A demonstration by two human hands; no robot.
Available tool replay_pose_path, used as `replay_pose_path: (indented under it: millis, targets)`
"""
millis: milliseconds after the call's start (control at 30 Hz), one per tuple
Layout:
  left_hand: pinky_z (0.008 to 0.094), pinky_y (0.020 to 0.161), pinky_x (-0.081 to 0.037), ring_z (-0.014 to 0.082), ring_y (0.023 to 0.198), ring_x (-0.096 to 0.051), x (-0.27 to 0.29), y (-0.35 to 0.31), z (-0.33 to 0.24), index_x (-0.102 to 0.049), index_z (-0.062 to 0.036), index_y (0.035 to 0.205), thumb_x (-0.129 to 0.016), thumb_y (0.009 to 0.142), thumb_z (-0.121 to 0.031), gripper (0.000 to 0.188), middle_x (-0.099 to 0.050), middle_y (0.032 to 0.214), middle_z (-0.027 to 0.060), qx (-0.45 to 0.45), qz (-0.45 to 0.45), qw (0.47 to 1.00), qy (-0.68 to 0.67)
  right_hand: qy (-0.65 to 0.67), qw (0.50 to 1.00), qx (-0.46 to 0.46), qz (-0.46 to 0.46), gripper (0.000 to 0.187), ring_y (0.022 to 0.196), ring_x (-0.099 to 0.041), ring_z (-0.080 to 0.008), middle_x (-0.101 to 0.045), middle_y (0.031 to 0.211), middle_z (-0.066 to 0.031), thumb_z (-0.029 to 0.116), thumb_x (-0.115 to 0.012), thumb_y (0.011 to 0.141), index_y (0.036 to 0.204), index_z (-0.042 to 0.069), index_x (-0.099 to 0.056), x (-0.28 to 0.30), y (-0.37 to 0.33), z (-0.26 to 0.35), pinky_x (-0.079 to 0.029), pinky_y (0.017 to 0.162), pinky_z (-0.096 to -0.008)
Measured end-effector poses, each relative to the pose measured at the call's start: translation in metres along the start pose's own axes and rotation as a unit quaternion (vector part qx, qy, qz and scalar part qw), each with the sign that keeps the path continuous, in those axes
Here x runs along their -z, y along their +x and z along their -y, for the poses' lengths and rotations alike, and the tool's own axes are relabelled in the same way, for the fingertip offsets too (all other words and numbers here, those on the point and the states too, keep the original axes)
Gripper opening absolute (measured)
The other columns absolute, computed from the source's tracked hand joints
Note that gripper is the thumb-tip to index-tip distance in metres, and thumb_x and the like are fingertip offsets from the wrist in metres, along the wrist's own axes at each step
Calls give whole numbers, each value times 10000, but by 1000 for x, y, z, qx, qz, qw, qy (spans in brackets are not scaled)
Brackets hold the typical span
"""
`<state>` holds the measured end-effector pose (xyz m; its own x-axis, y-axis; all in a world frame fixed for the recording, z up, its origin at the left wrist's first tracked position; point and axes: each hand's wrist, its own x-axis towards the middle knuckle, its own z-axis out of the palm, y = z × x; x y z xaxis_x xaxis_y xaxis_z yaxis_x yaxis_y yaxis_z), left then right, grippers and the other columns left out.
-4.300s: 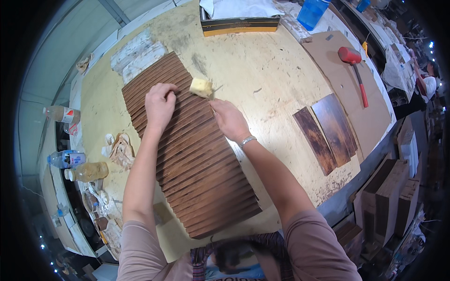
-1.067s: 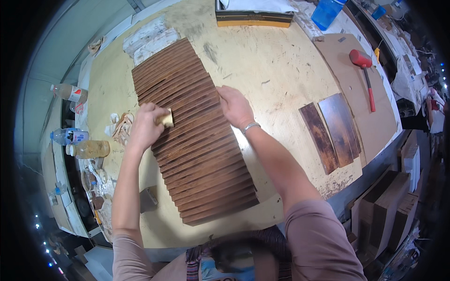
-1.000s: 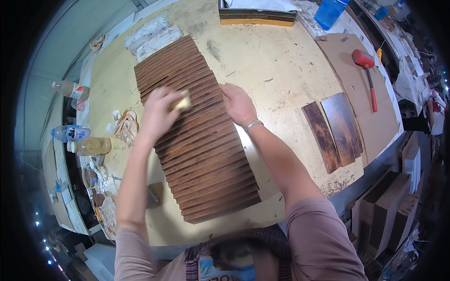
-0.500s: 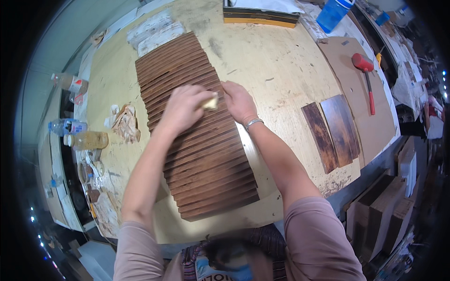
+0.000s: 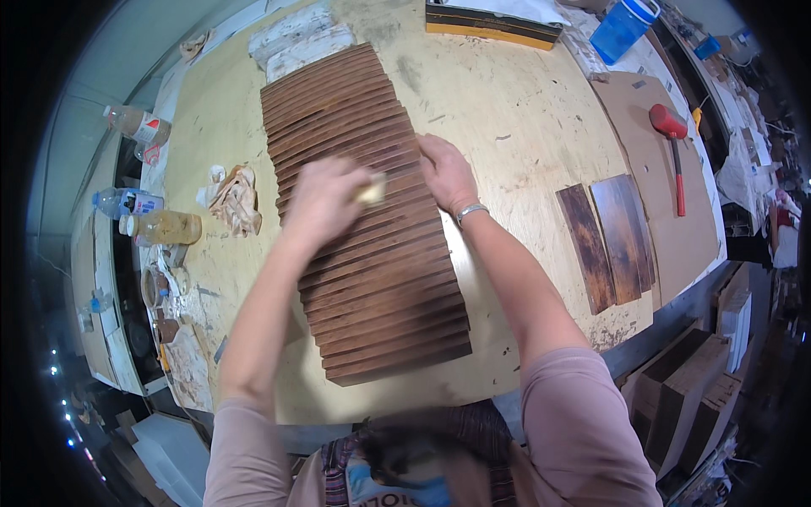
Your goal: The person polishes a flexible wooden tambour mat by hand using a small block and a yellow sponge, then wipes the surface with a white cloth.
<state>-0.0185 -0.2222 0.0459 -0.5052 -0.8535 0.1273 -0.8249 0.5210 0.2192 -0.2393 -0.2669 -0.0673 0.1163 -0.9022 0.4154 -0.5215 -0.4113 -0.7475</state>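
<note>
A long row of narrow brown wooden slats point(image 5: 380, 279), packed side by side, lies at a slant on the pale worktable point(image 5: 473, 93). My left hand point(image 5: 325, 198), smeared by motion, is closed around a small pale-yellow pad point(image 5: 372, 189) over the middle of the slats. Whether the pad is a sponge or a folded cloth is too blurred to tell. At the right edge of the row, my right hand point(image 5: 446, 169) grips the slat ends, its fingertips partly hidden. A metal bracelet point(image 5: 470, 212) circles that wrist.
Dark-stained boards point(image 5: 615, 241) lie to the right, near a red mallet point(image 5: 672, 139) on brown cardboard point(image 5: 650, 101). On the left are a crumpled cloth point(image 5: 236, 201) and a jar of yellowish liquid point(image 5: 169, 227). A blue jug point(image 5: 623, 32) stands at the far right.
My left hand has drawn the pad slightly left and nearer along the slats. My right hand stays at their right edge. The whole view has shifted a little.
</note>
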Motion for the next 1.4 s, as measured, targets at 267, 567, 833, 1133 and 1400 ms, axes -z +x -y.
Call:
replay_pose_path:
  millis: [267,567,833,1133,1400]
  targets:
    - [417,901,-461,304,995,-621,-12,27,-32,-727,-84,1045,-700,750,-27,302,-686,1053,76,-56,-43,995,-73,11,998,-39,39,315,1141,-584,-372,-642,1149,-192,87,-543,906,1201,51,-645,-3,3,10,-473,999,-446]
    - [421,985,-421,249,1060,-625,-3,26,-27,-735,-113,1040,-683,800,-45,254,-695,1078,51,-34,-165,985,-35,-12,999,15,-31,268,1055,-596,-386,-652,1059,-175,75,-535,895,1137,41,-644,-9,1,-5,-492,939,-464]
    - [431,959,-494,303,1078,-643,24,-19,10,-756,-80,1060,-699,736,-10,336,-719,1108,114,128,23,991,4,4,1000,-12,0,207,1014,-590,-394,-633,1003,-182,59,-545,877,1066,47,-630,16,0,0,-488,909,-478]
    - [413,1001,-390,243,1062,-645,2,-6,26,-748,-149,1092,-750,751,-40,358,-722,1086,67,104,-7,993,57,1,1000,-15,5,294,1098,-584,-397,-654,1103,-189,66,-564,874,1156,35,-642,12,2,-5,-474,985,-467]
    - [448,936,-470,322,992,-669,6,3,17,-717,-102,1084,-688,754,-48,336,-714,1012,125,8,-122,992,25,40,996,-67,41,441,1224,-567,-378,-632,1286,-206,99,-532,908,1340,40,-597,-13,6,-7,-451,1055,-437]
